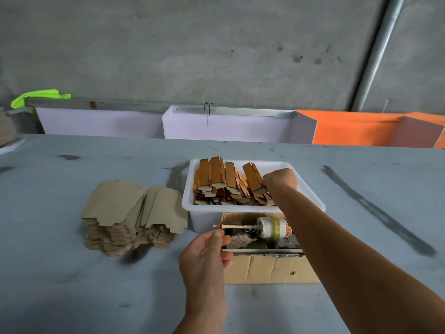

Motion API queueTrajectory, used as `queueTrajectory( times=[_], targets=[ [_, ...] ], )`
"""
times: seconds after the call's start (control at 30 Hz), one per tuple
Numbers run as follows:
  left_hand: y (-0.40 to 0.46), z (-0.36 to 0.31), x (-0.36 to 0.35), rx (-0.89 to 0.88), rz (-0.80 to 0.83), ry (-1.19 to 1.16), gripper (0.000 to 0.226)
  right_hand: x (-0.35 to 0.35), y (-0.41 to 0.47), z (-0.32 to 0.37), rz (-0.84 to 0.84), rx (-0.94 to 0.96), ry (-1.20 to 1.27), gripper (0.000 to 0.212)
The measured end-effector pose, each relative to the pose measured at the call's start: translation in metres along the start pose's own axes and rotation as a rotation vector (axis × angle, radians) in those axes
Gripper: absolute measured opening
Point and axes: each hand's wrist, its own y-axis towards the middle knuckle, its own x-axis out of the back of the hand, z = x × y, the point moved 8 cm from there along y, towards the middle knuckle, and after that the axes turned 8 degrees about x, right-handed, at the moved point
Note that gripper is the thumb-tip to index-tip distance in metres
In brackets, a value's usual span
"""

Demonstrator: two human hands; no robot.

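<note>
Grey scuffed tabletop (72,285) below a concrete wall (192,56): tan flat blanks (130,213) stacked at left, then my left hand (207,256) curled at a corner of the cardboard box (269,268), its grip unclear to me; my right hand (280,180) pinches an orange carton (252,177) inside the white tub (204,220); tabletop stretches wide rightward.

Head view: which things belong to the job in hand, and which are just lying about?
In the job: right hand, pinching an orange blank in the white tub; left hand, pinching a thin strip by the cardboard box with its wrapped roller.
Lying about: tan blank stack, green cloth, orange panels.
</note>
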Motion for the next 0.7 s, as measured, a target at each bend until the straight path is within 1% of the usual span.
queueTrajectory(
  times=[0.07,0.13,0.2,0.23,0.27,0.3,0.33,0.37,0.4,0.47,0.5,0.57,0.6,0.67,0.7],
  targets=[
    [0.002,-0.002,0.0,-0.006,-0.003,-0.003,0.013,-0.008,0.003,0.002,0.021,0.018,-0.059,0.02],
    [0.004,-0.007,-0.001,-0.022,0.006,0.003,0.013,-0.015,0.003,0.005,0.061,0.053,-0.169,0.004],
    [0.006,-0.01,-0.003,-0.038,0.013,0.026,0.014,-0.024,0.001,0.008,0.111,0.116,-0.358,0.02],
    [0.008,-0.011,-0.003,-0.041,0.014,0.045,0.015,-0.026,-0.003,0.012,0.112,0.16,-0.484,0.021],
    [0.009,-0.012,-0.004,-0.04,0.014,0.062,0.016,-0.028,-0.006,0.017,0.093,0.21,-0.616,0.016],
    [0.01,-0.011,-0.003,-0.035,0.014,0.071,0.017,-0.029,-0.012,0.023,0.066,0.267,-0.715,0.01],
    [0.011,-0.011,-0.002,-0.03,0.012,0.071,0.017,-0.032,-0.018,0.032,0.033,0.347,-0.767,0.012],
    [0.012,-0.011,0.001,-0.027,0.005,0.065,0.017,-0.036,-0.027,0.043,0.016,0.438,-0.758,0.016],
    [0.014,-0.011,0.006,-0.025,-0.01,0.057,0.017,-0.044,-0.041,0.055,0.031,0.529,-0.691,0.018],
    [0.017,-0.01,0.019,-0.023,-0.059,0.023,0.017,-0.066,-0.077,0.077,0.127,0.693,-0.555,0.018],
    [0.019,-0.011,0.027,-0.024,-0.09,-0.007,0.017,-0.079,-0.097,0.086,0.191,0.763,-0.543,0.021],
    [0.022,-0.014,0.045,-0.038,-0.148,-0.051,0.018,-0.109,-0.132,0.096,0.331,0.873,-0.567,0.031],
    [0.023,-0.016,0.053,-0.048,-0.172,-0.064,0.019,-0.123,-0.145,0.097,0.393,0.898,-0.592,0.036],
    [0.026,-0.019,0.068,-0.063,-0.212,-0.107,0.023,-0.151,-0.161,0.096,0.463,0.942,-0.714,0.04],
    [0.027,-0.021,0.076,-0.067,-0.233,-0.13,0.024,-0.163,-0.167,0.095,0.474,0.97,-0.794,0.038]
  ],
)
